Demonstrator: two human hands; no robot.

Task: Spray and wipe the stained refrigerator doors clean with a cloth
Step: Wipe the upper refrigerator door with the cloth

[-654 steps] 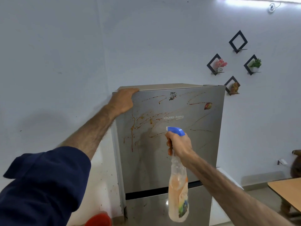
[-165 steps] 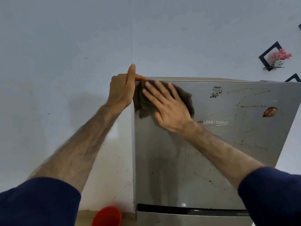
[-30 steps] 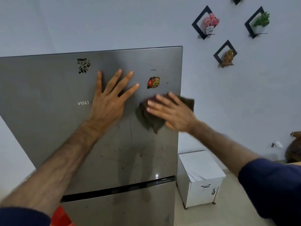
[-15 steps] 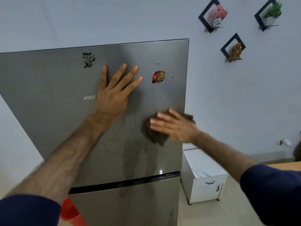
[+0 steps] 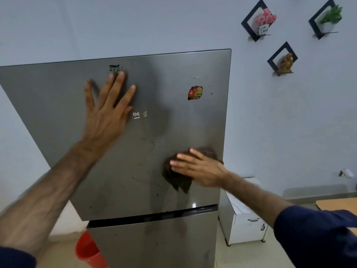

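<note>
The left hand [image 5: 105,115] lay flat and spread on the upper refrigerator door [image 5: 58,105], left of centre in the frame, grasping nothing. The right hand [image 5: 201,169], fingers straight, pressed a brown cloth [image 5: 178,180] against the door's lower right part, near its edge. Dark specks [image 5: 157,194] dotted the door just left of and below the cloth. A red bucket [image 5: 87,250] stood at the bottom left.

Fridge door [image 5: 58,97] noted grey w/ dark brown specks, cloth [image 5: 178,181] dark brown, bucket [image 5: 87,250] red, sleeves [image 5: 318,238] navy, wall [image 5: 289,122] pale blue-grey.
</note>
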